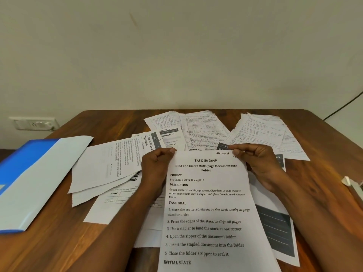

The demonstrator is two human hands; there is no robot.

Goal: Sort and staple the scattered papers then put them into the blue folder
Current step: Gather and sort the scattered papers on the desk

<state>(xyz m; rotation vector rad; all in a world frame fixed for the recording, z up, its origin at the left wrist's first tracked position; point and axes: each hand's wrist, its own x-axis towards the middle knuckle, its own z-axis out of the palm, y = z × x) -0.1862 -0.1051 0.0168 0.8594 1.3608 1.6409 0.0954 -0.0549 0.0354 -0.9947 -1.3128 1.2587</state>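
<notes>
**At frame centre: 2 hands on 1 sheet**

Low in the middle, I see my left hand and right hand pinching the top corners of the printed task sheet. Scattered papers surround it on the wooden table; the blue folder lies at far left.

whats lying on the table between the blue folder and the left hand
In the head view, overlapping printed sheets lie fanned across the table between the blue folder and the left hand, which grips the instruction page.

Left grip and right grip both pinch, forearms reaching forward.
</notes>
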